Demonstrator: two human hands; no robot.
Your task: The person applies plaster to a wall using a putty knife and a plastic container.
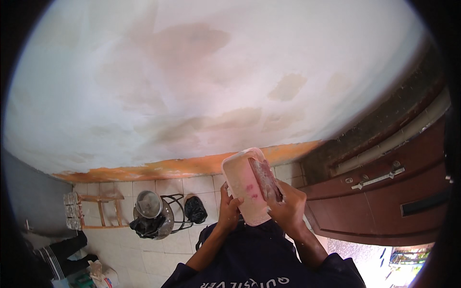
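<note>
My left hand (229, 210) grips the left edge of a pale pink rectangular tray (238, 178) with rounded corners, thumb over its rim. Two small darker pink marks show on the tray's face. My right hand (288, 205) is closed on a long reddish-brown scraper (263, 176) smeared with white, which lies along the tray's right side. Whitish residue marks both hands. Beyond the tray rises a white wall (201, 86) with damp-looking beige and grey patches and an orange strip (187, 167) along its foot.
A stool (168, 225) on the left carries a grey bucket (149, 204) and a black plastic bag. Another black bag (195, 209) lies beside it. Farther left are a wooden frame (101, 211) and another person's legs (62, 257). A brown door (374, 201) stands right.
</note>
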